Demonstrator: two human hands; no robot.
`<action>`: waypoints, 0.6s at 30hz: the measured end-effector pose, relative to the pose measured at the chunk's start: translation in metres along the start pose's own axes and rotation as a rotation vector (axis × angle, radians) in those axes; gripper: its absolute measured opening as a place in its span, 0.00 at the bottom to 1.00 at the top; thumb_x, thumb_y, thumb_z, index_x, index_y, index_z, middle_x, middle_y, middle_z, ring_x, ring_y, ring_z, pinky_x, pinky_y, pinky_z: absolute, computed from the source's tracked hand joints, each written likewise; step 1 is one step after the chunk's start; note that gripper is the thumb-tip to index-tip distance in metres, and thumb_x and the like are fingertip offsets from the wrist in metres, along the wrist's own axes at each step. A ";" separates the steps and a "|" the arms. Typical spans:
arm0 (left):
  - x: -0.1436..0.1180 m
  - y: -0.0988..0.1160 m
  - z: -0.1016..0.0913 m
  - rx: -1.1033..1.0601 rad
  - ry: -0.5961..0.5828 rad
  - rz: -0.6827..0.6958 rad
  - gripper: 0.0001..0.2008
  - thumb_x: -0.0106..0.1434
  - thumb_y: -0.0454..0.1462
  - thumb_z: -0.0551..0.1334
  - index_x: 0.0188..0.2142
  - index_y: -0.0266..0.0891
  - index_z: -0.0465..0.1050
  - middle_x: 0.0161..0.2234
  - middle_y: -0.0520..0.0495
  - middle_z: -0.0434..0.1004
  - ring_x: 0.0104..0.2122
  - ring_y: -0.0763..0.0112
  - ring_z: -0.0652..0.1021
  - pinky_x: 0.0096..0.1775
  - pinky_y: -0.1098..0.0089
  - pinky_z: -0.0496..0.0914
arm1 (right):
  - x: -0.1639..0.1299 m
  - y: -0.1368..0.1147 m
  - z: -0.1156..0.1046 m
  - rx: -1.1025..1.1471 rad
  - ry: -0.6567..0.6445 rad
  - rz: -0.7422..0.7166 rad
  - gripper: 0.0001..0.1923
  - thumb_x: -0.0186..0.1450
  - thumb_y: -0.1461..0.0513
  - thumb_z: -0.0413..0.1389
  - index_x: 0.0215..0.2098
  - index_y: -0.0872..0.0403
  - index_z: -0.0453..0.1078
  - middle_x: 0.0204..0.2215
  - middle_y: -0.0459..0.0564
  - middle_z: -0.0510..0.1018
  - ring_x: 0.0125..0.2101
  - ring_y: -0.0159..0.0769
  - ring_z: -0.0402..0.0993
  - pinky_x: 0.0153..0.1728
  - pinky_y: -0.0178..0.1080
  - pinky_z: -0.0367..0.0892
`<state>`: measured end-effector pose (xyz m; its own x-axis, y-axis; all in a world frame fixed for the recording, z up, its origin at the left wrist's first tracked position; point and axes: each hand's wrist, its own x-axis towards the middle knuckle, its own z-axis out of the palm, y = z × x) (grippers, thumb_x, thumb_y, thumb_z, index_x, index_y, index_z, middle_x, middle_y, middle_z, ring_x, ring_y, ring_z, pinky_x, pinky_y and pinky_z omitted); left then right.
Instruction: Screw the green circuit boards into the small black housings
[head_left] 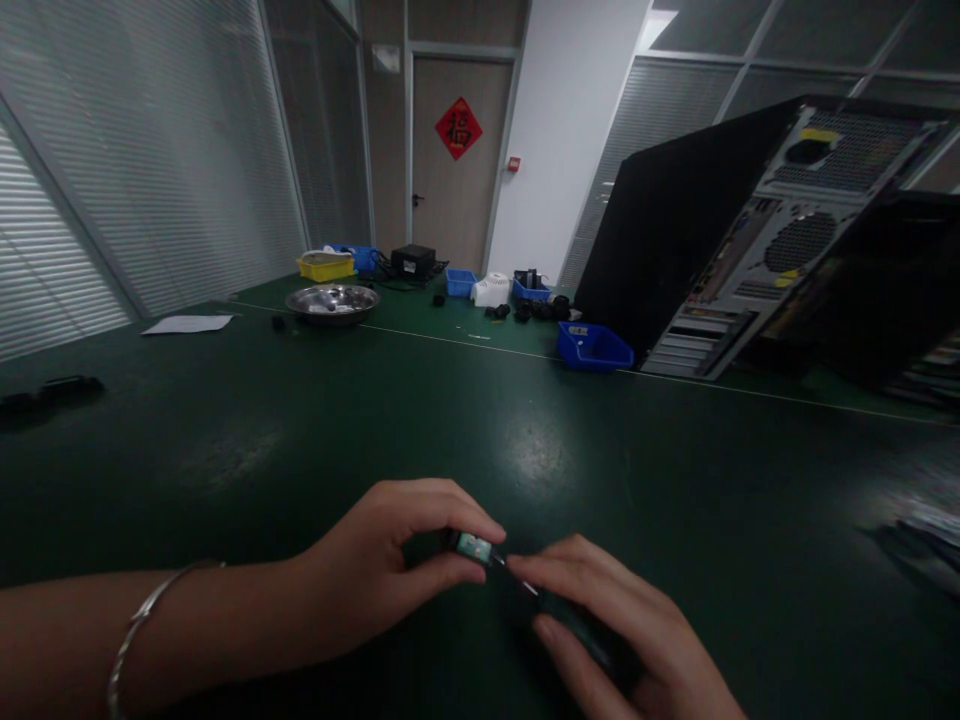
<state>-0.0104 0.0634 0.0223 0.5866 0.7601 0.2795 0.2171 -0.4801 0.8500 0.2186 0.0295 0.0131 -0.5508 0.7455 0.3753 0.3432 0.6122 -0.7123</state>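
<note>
Between the thumb and fingers of my left hand [405, 545] is a small green circuit board [474, 547] with light parts on its face. My right hand [622, 610] lies close by on the right, its thumb and fingers around a small dark piece [521, 590] with a shiny edge. The dark piece reaches toward the board's right end, and I cannot tell whether the two are joined. Both hands are low over the green tabletop, near its front edge. Shadow hides the lower part of the dark piece.
A black computer tower [675, 220] stands at the right, beside a blue bin [592, 348]. Farther back are a metal bowl [334, 305], a yellow tray [326, 268], a black box [413, 261] and a white part [491, 290]. Paper [187, 324] lies at the left.
</note>
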 end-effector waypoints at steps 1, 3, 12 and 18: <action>0.000 0.000 0.000 0.009 -0.001 0.020 0.11 0.61 0.33 0.63 0.44 0.40 0.75 0.40 0.45 0.79 0.40 0.67 0.78 0.43 0.69 0.70 | 0.000 0.000 0.000 0.004 -0.010 0.002 0.26 0.63 0.73 0.52 0.54 0.41 0.64 0.39 0.47 0.75 0.38 0.33 0.75 0.38 0.32 0.73; -0.001 0.001 0.001 0.012 -0.001 0.033 0.12 0.61 0.32 0.63 0.45 0.40 0.75 0.40 0.45 0.80 0.40 0.67 0.78 0.43 0.70 0.71 | 0.001 0.000 0.000 0.022 -0.024 -0.002 0.26 0.63 0.73 0.52 0.54 0.42 0.63 0.39 0.48 0.74 0.38 0.33 0.75 0.38 0.33 0.73; 0.002 0.004 0.003 -0.169 -0.011 -0.161 0.12 0.56 0.30 0.66 0.41 0.37 0.78 0.35 0.46 0.80 0.34 0.70 0.78 0.35 0.74 0.70 | 0.001 0.005 0.001 -0.006 -0.030 -0.029 0.28 0.63 0.72 0.52 0.56 0.41 0.62 0.38 0.48 0.73 0.35 0.33 0.73 0.34 0.33 0.72; 0.001 0.000 0.006 -0.436 -0.022 -0.274 0.12 0.54 0.29 0.67 0.39 0.37 0.79 0.32 0.48 0.78 0.30 0.72 0.78 0.34 0.73 0.71 | -0.003 0.008 0.002 -0.002 -0.033 -0.037 0.29 0.63 0.72 0.52 0.58 0.40 0.60 0.38 0.48 0.72 0.35 0.32 0.73 0.33 0.33 0.71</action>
<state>-0.0047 0.0614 0.0197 0.5712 0.8207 0.0152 0.0220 -0.0338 0.9992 0.2209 0.0314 0.0051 -0.5875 0.7135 0.3817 0.3239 0.6396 -0.6971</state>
